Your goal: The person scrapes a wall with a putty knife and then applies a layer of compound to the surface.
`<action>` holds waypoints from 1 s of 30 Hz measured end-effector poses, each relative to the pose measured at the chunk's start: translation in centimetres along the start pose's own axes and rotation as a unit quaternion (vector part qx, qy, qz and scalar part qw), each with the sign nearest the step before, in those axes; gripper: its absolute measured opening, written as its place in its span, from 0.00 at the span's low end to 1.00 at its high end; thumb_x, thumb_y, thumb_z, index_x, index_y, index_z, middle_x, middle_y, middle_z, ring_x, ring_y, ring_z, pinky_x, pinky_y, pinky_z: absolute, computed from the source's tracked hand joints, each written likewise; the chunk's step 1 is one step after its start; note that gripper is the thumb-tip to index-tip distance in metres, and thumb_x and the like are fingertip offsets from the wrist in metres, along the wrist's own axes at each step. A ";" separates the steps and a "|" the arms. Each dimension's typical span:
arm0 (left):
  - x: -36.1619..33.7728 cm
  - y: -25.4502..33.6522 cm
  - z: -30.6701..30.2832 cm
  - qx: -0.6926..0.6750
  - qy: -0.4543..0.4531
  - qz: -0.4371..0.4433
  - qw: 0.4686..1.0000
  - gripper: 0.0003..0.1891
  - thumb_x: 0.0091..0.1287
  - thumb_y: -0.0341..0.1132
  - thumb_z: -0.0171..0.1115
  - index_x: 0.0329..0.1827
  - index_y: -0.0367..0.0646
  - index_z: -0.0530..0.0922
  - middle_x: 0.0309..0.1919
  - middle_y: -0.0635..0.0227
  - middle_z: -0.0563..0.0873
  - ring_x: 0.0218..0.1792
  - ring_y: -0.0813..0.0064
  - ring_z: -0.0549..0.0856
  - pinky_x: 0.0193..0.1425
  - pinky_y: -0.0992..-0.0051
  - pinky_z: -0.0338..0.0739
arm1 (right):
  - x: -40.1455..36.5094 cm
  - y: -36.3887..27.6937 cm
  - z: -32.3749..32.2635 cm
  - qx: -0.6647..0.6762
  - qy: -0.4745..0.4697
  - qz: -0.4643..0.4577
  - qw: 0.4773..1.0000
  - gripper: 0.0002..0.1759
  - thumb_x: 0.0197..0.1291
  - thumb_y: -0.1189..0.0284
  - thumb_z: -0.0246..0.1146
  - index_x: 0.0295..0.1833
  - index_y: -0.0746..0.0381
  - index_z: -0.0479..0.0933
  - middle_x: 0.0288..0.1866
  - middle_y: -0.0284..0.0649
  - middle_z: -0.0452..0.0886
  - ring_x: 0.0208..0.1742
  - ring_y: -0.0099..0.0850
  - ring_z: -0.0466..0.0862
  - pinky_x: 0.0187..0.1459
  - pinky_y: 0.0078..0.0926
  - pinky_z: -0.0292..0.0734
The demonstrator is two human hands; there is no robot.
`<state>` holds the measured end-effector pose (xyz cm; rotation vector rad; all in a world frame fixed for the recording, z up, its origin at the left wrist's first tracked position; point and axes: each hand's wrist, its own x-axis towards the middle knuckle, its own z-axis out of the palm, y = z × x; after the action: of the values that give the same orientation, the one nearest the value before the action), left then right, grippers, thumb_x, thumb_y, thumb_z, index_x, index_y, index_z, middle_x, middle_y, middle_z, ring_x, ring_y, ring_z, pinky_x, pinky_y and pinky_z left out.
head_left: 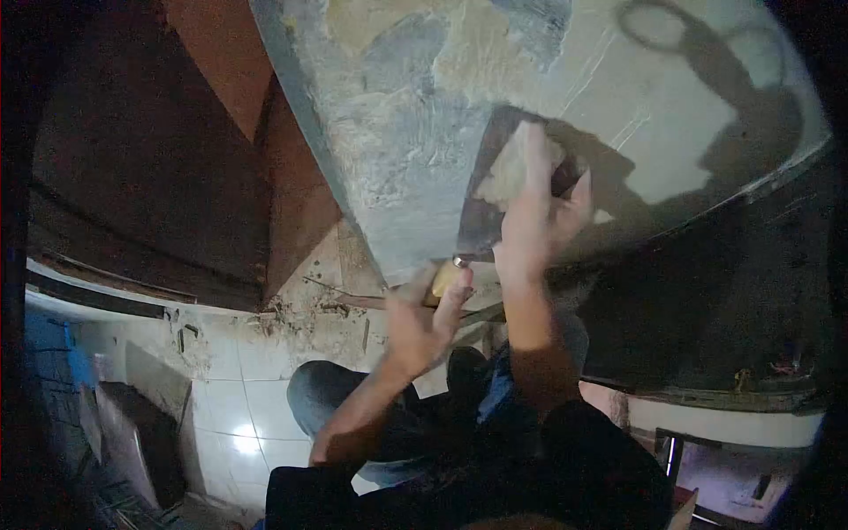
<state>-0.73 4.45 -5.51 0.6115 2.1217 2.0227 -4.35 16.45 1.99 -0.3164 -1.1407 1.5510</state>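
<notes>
Putty knife [479, 216] lies flat against a grey, patchy wall [397, 132], seen from the head camera. Its long axis runs on a slant: the yellow handle [444, 281] is at the lower left, and the broad dark blade spreads up and to the right from it, so the tool points up and right across the wall. A pale lump of putty [511, 170] sits on the upper part of the blade.

The left hand [424, 322] is closed round the handle, fingers curled tight, with only the handle's tip and its metal collar showing above the knuckles. The right hand [539, 212] is higher up, its fingers stretched along the face of the blade and touching the putty, thumb out to the right. Whether it clasps the blade or only presses on it cannot be told.

Both hands throw a hard shadow on the wall to the right. Below the forearms are a knee in jeans [318, 389] and a white tiled floor [238, 397].
</notes>
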 end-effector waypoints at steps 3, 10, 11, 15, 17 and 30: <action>-0.6 1.6 -0.4 0.007 -0.013 -0.023 1.000 0.14 0.65 0.39 0.58 0.34 0.34 0.75 0.20 0.69 0.77 0.25 0.84 0.74 0.29 0.79 0.71 | -0.3 -0.6 -0.2 -0.019 -0.001 0.017 1.000 0.13 0.51 0.71 0.67 0.40 0.65 0.75 0.39 0.37 0.79 0.41 0.23 0.77 0.44 0.23 0.72; -0.3 1.6 -0.6 0.019 0.015 -0.041 0.999 0.12 0.64 0.38 0.59 0.33 0.34 0.77 0.18 0.70 0.77 0.23 0.86 0.73 0.25 0.79 0.69 | -0.4 -0.5 0.4 0.052 0.013 0.037 0.998 0.11 0.52 0.73 0.67 0.39 0.64 0.75 0.40 0.35 0.79 0.40 0.22 0.76 0.44 0.24 0.71; -0.4 0.9 -0.3 0.021 0.015 -0.041 0.999 0.12 0.64 0.38 0.59 0.33 0.34 0.77 0.18 0.70 0.77 0.23 0.86 0.73 0.25 0.79 0.69 | -0.4 -0.3 0.2 0.054 0.013 0.038 0.998 0.11 0.52 0.73 0.67 0.39 0.64 0.75 0.40 0.35 0.79 0.40 0.22 0.76 0.44 0.24 0.71; -0.2 1.0 0.2 0.050 0.037 0.016 0.998 0.13 0.64 0.38 0.59 0.33 0.34 0.76 0.17 0.69 0.77 0.21 0.85 0.74 0.24 0.79 0.69 | 0.2 0.6 -0.3 0.030 -0.008 0.016 0.999 0.11 0.53 0.73 0.66 0.40 0.64 0.75 0.41 0.36 0.79 0.43 0.23 0.77 0.46 0.24 0.71; 0.0 1.1 -0.5 0.068 0.021 -0.005 0.997 0.13 0.64 0.38 0.59 0.34 0.34 0.76 0.19 0.68 0.78 0.22 0.84 0.74 0.26 0.79 0.70 | 0.0 0.8 -0.6 0.006 0.000 0.019 1.000 0.11 0.53 0.72 0.66 0.41 0.64 0.75 0.42 0.37 0.79 0.44 0.24 0.77 0.47 0.24 0.71; -0.3 0.5 -0.1 0.057 0.047 0.033 0.997 0.13 0.64 0.39 0.59 0.34 0.34 0.77 0.15 0.67 0.77 0.20 0.84 0.75 0.24 0.79 0.69 | -0.1 1.0 0.0 0.016 0.010 0.013 1.000 0.13 0.52 0.68 0.68 0.37 0.63 0.74 0.36 0.33 0.77 0.38 0.20 0.73 0.41 0.21 0.68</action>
<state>-0.37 4.26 -5.06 0.6222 2.3137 2.0111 -4.94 16.43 1.21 -0.3250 -1.0993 1.5840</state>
